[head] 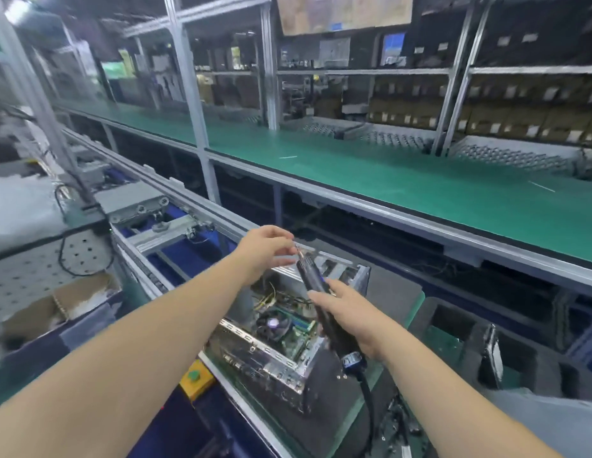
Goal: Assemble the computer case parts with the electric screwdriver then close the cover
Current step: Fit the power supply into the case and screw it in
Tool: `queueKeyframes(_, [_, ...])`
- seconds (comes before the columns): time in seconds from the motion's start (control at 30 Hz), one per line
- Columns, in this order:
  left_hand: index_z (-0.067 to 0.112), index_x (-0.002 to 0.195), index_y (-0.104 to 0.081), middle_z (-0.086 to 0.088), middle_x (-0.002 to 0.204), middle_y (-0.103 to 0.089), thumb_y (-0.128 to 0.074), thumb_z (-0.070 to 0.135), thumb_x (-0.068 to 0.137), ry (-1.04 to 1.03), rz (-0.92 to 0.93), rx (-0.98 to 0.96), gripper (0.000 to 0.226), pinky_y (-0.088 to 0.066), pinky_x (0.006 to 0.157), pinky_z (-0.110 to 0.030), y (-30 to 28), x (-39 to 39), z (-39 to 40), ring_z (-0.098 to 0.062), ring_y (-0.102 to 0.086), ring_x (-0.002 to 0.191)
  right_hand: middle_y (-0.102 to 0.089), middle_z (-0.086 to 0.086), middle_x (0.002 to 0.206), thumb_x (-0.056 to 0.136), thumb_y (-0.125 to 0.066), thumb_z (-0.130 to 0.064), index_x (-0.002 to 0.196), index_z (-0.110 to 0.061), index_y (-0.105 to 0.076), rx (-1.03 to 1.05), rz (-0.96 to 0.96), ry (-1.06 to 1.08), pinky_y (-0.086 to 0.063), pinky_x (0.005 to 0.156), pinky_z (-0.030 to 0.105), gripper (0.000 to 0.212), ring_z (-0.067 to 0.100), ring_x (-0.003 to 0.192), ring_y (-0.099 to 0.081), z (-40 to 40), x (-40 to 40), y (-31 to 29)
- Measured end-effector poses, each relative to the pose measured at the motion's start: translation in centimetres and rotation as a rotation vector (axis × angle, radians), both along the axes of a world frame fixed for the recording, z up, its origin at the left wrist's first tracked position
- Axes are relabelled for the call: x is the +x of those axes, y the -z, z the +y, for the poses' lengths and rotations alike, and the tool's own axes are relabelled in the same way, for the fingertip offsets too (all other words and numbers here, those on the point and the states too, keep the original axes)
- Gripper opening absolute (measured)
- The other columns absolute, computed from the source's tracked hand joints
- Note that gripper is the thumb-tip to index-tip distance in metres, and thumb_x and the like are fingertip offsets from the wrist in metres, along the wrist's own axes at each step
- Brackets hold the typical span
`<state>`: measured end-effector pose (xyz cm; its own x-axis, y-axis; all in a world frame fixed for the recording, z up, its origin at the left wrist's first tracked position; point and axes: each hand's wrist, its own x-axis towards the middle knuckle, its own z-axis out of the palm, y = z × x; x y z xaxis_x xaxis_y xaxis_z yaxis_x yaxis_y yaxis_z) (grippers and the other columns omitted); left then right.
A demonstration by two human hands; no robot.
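Green-topped bench (pixel 403 180) (stocked shelving (pixel 535 104) behind)

Two bare forearms in shot, no sleeves visible anywhere up to frame edge. Left hand (pixel 264 249) bare: no glove, no ring visible. Right hand (pixel 350 315) same, no watch or wristband. Fingernails short, too blurry for more.

1. No text, brand or number can be read anywhere.
2. White labels (pixel 495 128) are seen on the shelved boxes (pixel 486 117), but their print is too blurred to be made out.
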<state>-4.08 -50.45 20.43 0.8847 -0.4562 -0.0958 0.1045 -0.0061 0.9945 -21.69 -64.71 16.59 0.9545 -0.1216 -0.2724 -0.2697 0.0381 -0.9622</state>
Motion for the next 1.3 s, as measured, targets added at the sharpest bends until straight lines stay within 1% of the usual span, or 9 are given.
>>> queueKeyframes(0.13, [0.002,0.098,-0.069,-0.016,0.083,-0.071,-0.068,-0.004,0.091,-0.071,0.071,-0.059,0.010,-0.061,0.075,-0.037,-0.2,1.7,3.8,-0.023,-0.073,0.078,-0.070,0.005,0.090,0.100,-0.067,-0.041,0.108,-0.045,-0.062,-0.051,-0.030,-0.039,-0.054,0.057,0.032,0.010,0.019,0.067,-0.067,2.7,2.0,-0.3])
queueKeyframes(0.23, [0.003,0.095,-0.069,-0.015,0.081,-0.068,-0.063,-0.007,0.092,-0.097,0.089,-0.109,0.013,-0.061,0.073,-0.036,-0.1,2.1,5.8,-0.023,-0.069,0.075,-0.068,0.007,0.091,0.102,-0.065,-0.039,0.109,-0.036,-0.067,-0.083,-0.054,-0.079,-0.055,0.055,0.026,0.008,0.017,0.071,-0.073,4.5,3.4,-0.8])
queueKeyframes(0.33, [0.004,0.095,-0.068,-0.013,0.078,-0.067,-0.059,-0.008,0.091,-0.125,0.080,-0.143,0.015,-0.060,0.071,-0.032,-0.2,2.5,7.2,-0.021,-0.067,0.072,-0.063,0.008,0.084,0.101,-0.065,-0.037,0.115,-0.026,-0.064,-0.044,-0.048,-0.110,-0.053,0.052,0.033,0.018,0.024,0.066,-0.065,6.2,4.7,-1.1])
queueKeyframes(0.5, [-0.002,0.101,-0.068,-0.016,0.084,-0.066,-0.060,-0.010,0.090,-0.219,0.089,-0.134,0.016,-0.059,0.085,-0.040,-0.2,3.3,8.9,-0.025,-0.066,0.078,-0.064,0.010,0.087,0.098,-0.065,-0.038,0.122,-0.030,-0.060,-0.009,-0.062,-0.112,-0.056,0.057,0.038,0.025,0.024,0.064,-0.066,8.9,6.1,-0.9])
queueKeyframes(0.6, [-0.002,0.101,-0.071,-0.015,0.086,-0.069,-0.063,-0.007,0.089,-0.264,0.096,-0.106,0.016,-0.059,0.078,-0.037,-0.2,3.6,9.5,-0.025,-0.068,0.078,-0.064,0.011,0.089,0.097,-0.065,-0.039,0.120,-0.033,-0.060,-0.005,-0.058,-0.113,-0.057,0.058,0.037,0.025,0.023,0.064,-0.066,10.0,6.6,-0.9])
queueKeyframes(0.83, [0.004,0.100,-0.074,-0.005,0.079,-0.074,-0.074,0.013,0.092,-0.300,0.066,-0.077,0.013,-0.061,0.066,-0.031,0.1,4.5,10.4,-0.017,-0.073,0.071,-0.061,0.010,0.091,0.098,-0.064,-0.038,0.114,-0.032,-0.061,-0.039,-0.048,-0.130,-0.057,0.056,0.035,0.017,0.019,0.060,-0.065,11.3,7.1,-1.2])
queueKeyframes(0.93, [0.005,0.101,-0.076,-0.004,0.078,-0.074,-0.074,0.013,0.092,-0.290,0.055,-0.063,0.012,-0.061,0.065,-0.030,0.3,4.6,10.5,-0.016,-0.072,0.071,-0.061,0.010,0.091,0.099,-0.063,-0.037,0.113,-0.031,-0.061,-0.050,-0.051,-0.129,-0.057,0.055,0.035,0.015,0.018,0.059,-0.065,11.5,7.2,-1.4])
queueKeyframes(1.1, [0.006,0.099,-0.076,-0.010,0.088,-0.077,-0.076,0.013,0.090,-0.344,0.079,-0.100,0.011,-0.060,0.064,-0.030,0.8,4.6,10.5,-0.020,-0.075,0.078,-0.062,0.010,0.094,0.099,-0.062,-0.038,0.115,-0.032,-0.060,-0.074,-0.053,-0.113,-0.057,0.054,0.034,0.017,0.016,0.059,-0.065,12.0,7.2,-1.3])
queueKeyframes(1.3, [0.010,0.095,-0.077,-0.007,0.086,-0.078,-0.074,0.011,0.091,-0.399,0.060,-0.107,0.005,-0.060,0.059,-0.027,1.0,4.2,10.5,-0.017,-0.077,0.078,-0.062,0.012,0.097,0.099,-0.062,-0.039,0.122,-0.031,-0.057,-0.084,-0.043,-0.104,-0.058,0.055,0.035,0.024,0.015,0.059,-0.066,12.2,7.3,-1.1])
